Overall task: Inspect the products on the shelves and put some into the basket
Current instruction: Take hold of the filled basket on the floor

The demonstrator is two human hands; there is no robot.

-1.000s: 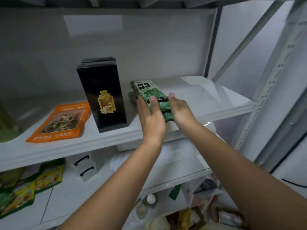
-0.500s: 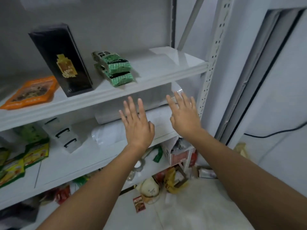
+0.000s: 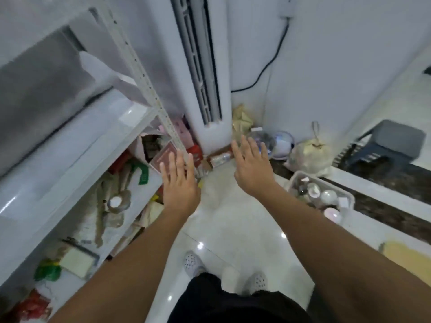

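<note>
My left hand [image 3: 178, 180] hangs in the air with straight fingers, empty, just right of the white shelf unit [image 3: 70, 145]. My right hand [image 3: 251, 164] is also flat and empty, held out above the white floor. A white basket [image 3: 347, 199] with several small round items in it stands on the floor to the right of my right forearm. The shelf boards at left look bare and blurred. The green packets and the black box are out of view.
A white floor-standing air conditioner [image 3: 205, 66] fills the corner behind my hands. Clutter of boxes and bags [image 3: 163, 157] lies under the shelf. A tied plastic bag [image 3: 310, 155] and a dark stool [image 3: 384, 145] sit at right. My shoes [image 3: 193, 264] are below.
My view has swung right and down, from the shelf to the floor and corner. Both hands let go of the green packet, drew back from the shelf and stayed flat and empty.
</note>
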